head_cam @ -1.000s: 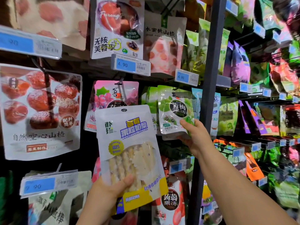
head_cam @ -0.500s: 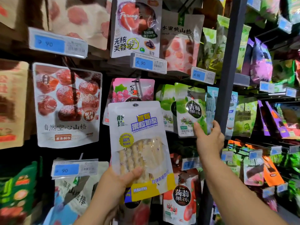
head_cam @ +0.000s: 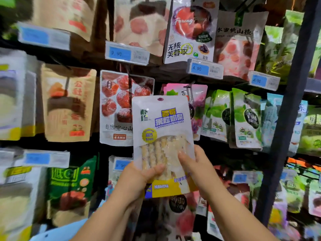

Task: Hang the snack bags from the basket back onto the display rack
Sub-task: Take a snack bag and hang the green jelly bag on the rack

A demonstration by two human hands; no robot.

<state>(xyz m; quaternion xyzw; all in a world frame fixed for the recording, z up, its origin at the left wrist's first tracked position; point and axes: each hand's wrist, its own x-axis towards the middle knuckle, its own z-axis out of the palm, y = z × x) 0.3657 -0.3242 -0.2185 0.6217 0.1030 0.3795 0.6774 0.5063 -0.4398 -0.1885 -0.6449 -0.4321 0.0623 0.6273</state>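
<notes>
ok so I count one white snack bag [head_cam: 161,129], one left hand [head_cam: 139,178], one right hand [head_cam: 196,167], and two readable 4.90 price tags [head_cam: 205,68] upper right.

The snack bag [head_cam: 162,129] hides a corner of the hawthorn bag [head_cam: 118,108], and the blurred price tag [head_cam: 44,36] is unreadable.

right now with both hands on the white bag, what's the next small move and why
Probably lift the white bag up to the rack: the left hand and right hand grip its lower half, and its top hole is not hung yet.
</notes>
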